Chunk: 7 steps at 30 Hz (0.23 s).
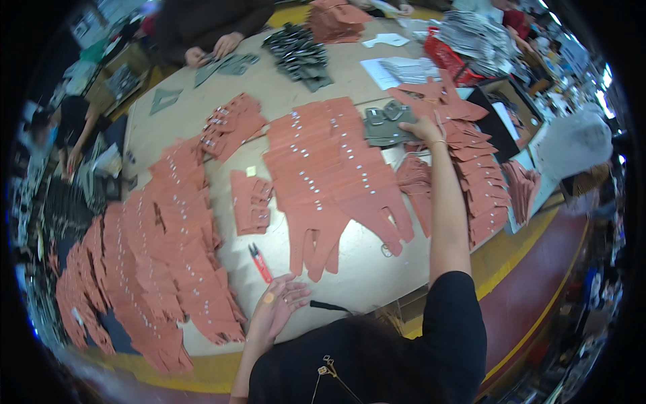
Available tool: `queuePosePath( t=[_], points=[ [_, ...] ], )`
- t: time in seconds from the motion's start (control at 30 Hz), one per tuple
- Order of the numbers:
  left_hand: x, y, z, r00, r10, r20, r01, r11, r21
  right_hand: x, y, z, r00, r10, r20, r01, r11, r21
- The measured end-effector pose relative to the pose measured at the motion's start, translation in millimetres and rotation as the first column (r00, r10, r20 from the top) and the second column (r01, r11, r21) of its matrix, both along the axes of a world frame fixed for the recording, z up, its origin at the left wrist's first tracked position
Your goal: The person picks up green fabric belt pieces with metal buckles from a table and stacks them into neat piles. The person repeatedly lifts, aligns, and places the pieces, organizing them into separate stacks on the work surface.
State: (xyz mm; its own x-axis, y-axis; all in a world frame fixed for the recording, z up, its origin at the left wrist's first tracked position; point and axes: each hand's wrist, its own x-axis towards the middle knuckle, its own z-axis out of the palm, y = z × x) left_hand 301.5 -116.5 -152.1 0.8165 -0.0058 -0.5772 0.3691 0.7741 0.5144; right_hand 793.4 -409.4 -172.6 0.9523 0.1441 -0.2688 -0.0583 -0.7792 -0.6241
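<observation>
1. Packages and papers: a red basket (449,62) stood at the far right of the bench (377,269), with white printed sheets (397,70) lying flat just to its left; a dark rectangular board (496,122) leaned at the right edge.
2. Work pieces: the grey stack (385,124) of cut leather parts lay at the far centre-right of the bench, between the central fan of rust-red cut pieces (330,168) and a further row of rust-red pieces (481,182). Its long axis ran roughly left to right — slightly tilted.
3. Right hand (424,128): the arm was stretched fully forward across the bench, forearm nearly straight, the fingers resting on the right end of the grey stack; whether they gripped a piece cannot be told.
4. Left hand (276,306): it lay near the body at the bench's front edge, palm down, fingers spread and loose, grasping nothing — just below red-handled snips (259,261).
5. Another person's hands (212,50) rested on grey pieces at the far side.
</observation>
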Motion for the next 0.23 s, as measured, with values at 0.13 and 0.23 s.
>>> queuePosePath(
  t=[0.13, 0.23],
  points=[
    [2.5, 1.6, 3.3, 0.999, -0.031, 0.026, 0.029, 0.998, 0.047, -11.4, 9.4, 6.8, 0.946, 0.150, 0.286, 0.029, 0.842, -0.539],
    [-0.4, 4.8, 7.1, 0.999, -0.043, 0.029, 0.041, 0.997, 0.067, -34.9, 23.0, 37.0, 0.924, 0.101, 0.369, 0.120, 0.840, -0.530]
  ],
)
